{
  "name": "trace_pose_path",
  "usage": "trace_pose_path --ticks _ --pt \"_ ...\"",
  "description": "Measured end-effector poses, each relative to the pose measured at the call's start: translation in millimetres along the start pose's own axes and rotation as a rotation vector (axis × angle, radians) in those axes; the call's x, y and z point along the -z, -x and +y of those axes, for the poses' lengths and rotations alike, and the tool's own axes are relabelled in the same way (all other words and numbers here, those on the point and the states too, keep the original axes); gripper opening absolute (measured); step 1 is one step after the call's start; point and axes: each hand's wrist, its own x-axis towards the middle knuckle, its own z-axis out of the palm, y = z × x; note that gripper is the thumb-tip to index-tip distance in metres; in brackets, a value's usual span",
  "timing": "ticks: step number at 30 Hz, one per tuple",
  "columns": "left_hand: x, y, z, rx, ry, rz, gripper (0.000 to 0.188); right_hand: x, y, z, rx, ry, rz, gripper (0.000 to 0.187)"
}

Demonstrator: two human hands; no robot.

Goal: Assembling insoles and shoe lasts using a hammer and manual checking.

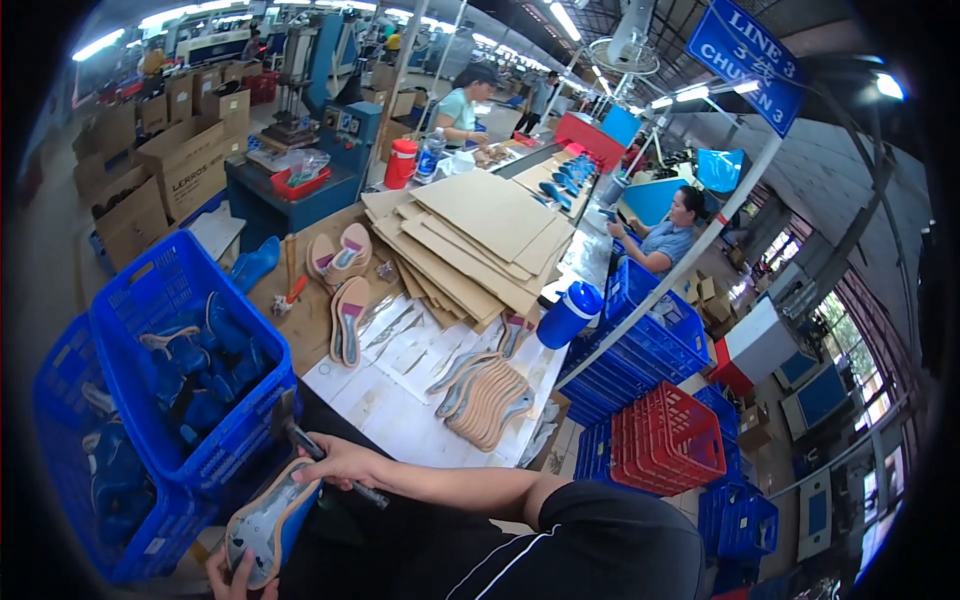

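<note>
At the lower left, over my lap, my left hand (pixel 238 580) grips the toe end of a blue shoe last (pixel 292 535) with a tan-edged grey insole (pixel 262 525) on its upturned bottom. Several small dark spots show on the insole's toe part. My right hand (pixel 342 462) is closed round the dark handle of a hammer (pixel 302 438), beside the heel end of the last. The hammer's head points up toward the blue crate. Part of my left hand is cut off by the lower edge.
A blue crate (pixel 190 468) of blue lasts stands at my left. On the worktable lie a row of insoles (pixel 485 410), cardboard sheets (pixel 500 225), more insoles (pixel 347 320) and an orange-handled tool (pixel 291 294). A blue jug (pixel 570 315) stands at the table's right edge. Two co-workers sit or stand beyond.
</note>
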Motion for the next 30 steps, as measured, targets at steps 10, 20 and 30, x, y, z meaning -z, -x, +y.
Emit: trace_pose_path --ticks 10,20,30 --pt "12.9 -22.3 22.8 -0.067 0.033 -0.049 0.034 4.4 -3.7 2.8 -0.007 0.019 -0.005 0.049" --pt "18.0 -23.4 24.0 -0.053 -0.020 -0.105 0.034 10.1 -9.9 11.8 -0.004 -0.009 -0.044 0.051" --pt "12.8 -14.6 24.0 0.030 -0.029 -0.120 0.036 10.2 -10.8 11.1 -0.019 -0.010 -0.046 0.052"
